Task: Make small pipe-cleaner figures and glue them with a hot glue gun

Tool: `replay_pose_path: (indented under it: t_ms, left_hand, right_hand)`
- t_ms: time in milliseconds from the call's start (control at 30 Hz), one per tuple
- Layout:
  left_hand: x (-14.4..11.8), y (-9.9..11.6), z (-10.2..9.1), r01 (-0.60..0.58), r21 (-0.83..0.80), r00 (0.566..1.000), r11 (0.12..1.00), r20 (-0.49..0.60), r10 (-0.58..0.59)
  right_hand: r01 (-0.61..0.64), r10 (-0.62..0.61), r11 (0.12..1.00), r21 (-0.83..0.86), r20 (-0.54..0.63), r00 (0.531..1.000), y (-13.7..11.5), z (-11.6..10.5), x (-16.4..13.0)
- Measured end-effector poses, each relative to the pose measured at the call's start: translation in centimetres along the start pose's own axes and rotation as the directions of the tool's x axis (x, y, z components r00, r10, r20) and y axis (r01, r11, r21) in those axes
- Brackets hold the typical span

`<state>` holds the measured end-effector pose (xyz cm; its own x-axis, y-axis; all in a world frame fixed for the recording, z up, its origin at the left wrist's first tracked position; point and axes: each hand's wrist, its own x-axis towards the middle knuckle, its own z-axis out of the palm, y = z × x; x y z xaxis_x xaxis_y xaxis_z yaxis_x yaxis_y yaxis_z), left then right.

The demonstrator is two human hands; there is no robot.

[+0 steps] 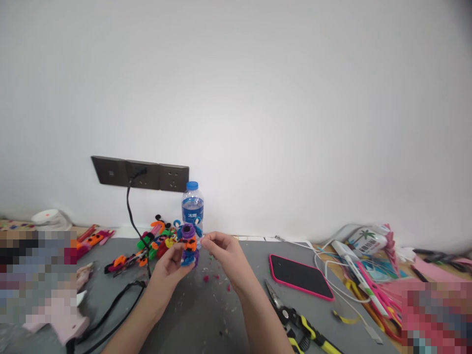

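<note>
My left hand (169, 266) is closed around the lower part of a small fuzzy pipe-cleaner figure (189, 232). The figure stands upright, with a purple ring-shaped head, blue loops at its sides, an orange bow-like band and a blue and purple base. To its right, my right hand (223, 247) makes a pinch of thumb and forefinger close to the figure's side. Whatever lies between those fingertips is too small to make out. Behind the figure rises a water bottle (192, 204) with a blue cap.
Pipe-cleaner pieces (158, 241) lie left, near a pale pink glue gun (61, 314) and its black cord (129, 206). A phone (300, 276), yellow-black pliers (291, 314), white cables (332, 280) and pink scissors (372, 285) lie right. A wall socket strip (142, 174) is behind.
</note>
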<state>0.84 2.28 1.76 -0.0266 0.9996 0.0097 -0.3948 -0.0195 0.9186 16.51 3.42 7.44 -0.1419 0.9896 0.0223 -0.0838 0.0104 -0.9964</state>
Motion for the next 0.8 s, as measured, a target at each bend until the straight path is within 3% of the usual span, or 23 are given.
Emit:
replay_pose_path:
  t_ms: [800]
  left_hand:
    - [-0.38,0.44,0.03,0.013,0.058,1.000,0.998,0.002,-0.014]
  right_hand:
    - [-0.014,0.014,1.000,-0.026,-0.009,1.000,0.20,0.42,0.01]
